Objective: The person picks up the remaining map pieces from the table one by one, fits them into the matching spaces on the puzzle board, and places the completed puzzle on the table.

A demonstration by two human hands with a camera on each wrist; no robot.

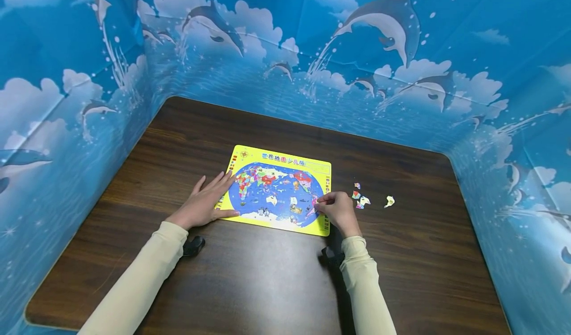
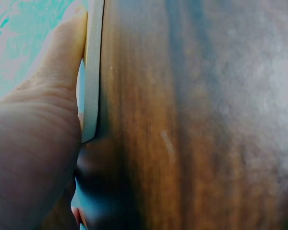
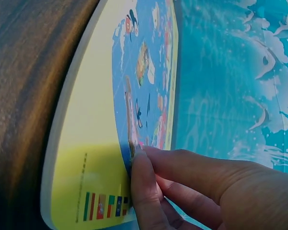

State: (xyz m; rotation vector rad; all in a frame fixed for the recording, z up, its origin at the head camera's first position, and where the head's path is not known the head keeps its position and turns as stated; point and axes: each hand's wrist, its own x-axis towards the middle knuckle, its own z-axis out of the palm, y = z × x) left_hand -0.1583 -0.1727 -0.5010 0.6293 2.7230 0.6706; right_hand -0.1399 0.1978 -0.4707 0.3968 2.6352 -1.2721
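A yellow-bordered world map puzzle board (image 1: 267,230) with a blue oval lies on the table. My left hand (image 1: 207,201) rests on its left edge, fingers spread and thumb along the near border; the left wrist view shows the thumb (image 2: 62,48) by the board's side. At the right end of the oval, my right hand (image 1: 341,210) pinches a small puzzle piece between thumb and fingertips, close over the long slot (image 3: 128,108) there. The fingers mostly hide this piece. Right of the board lie loose puzzle pieces (image 1: 363,202), with a pale yellow one (image 1: 389,201) farther out.
The dark wood-grain table (image 1: 250,285) has rounded corners. A blue cloth backdrop (image 1: 285,92) printed with dolphins and clouds stands along its back and sides. Black straps with small devices (image 1: 194,246) sit at both wrists, below the cream sleeves (image 1: 138,280).
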